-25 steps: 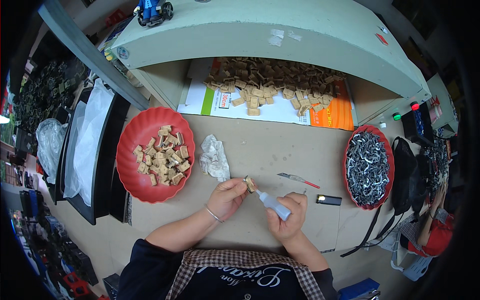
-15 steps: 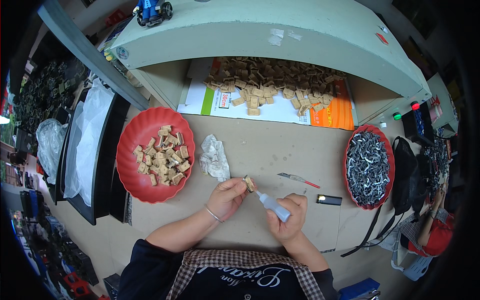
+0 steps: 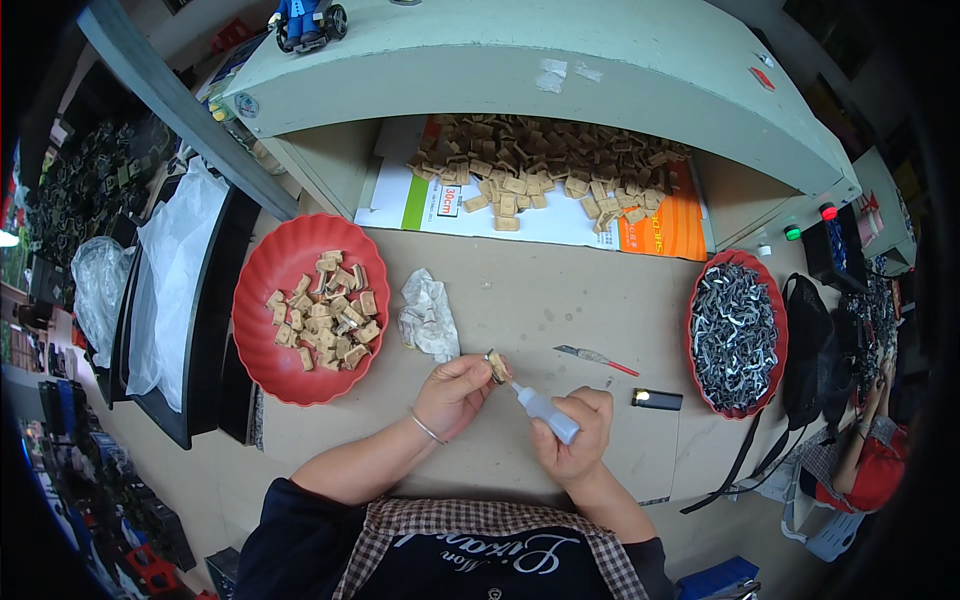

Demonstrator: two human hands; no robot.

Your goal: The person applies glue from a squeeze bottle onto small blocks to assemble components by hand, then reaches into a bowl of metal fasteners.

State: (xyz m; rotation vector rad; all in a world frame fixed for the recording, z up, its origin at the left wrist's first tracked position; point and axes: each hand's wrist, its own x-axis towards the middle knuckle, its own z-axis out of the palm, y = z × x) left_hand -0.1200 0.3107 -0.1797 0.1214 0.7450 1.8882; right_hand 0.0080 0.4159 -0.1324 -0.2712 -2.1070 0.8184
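Between the thumb and fingers of my left hand (image 3: 450, 396) is a small tan block (image 3: 498, 367) with a dark metal edge. My right hand (image 3: 577, 437) is wrapped round a translucent squeeze bottle (image 3: 546, 413), tilted so that its thin nozzle meets or nearly meets the block; exact contact is too small to make out. To the left, a red scalloped bowl (image 3: 262, 352) holds a heap of similar tan blocks (image 3: 325, 320). A crumpled white tissue (image 3: 428, 314) lies beyond my left hand. A craft knife (image 3: 597, 360) with a red end rests beyond my right hand.
A black lighter-like object (image 3: 657, 400) lies right of my right hand. Farther right, a red basket (image 3: 690, 345) is full of metal clips (image 3: 735, 335). Under a pale green shelf (image 3: 540, 135), many tan blocks cover a cardboard sheet (image 3: 400, 215). A person in red (image 3: 885, 465) sits at far right.
Almost nothing differs. Both hands keep their places, with the bottle's nozzle still at the tan block.
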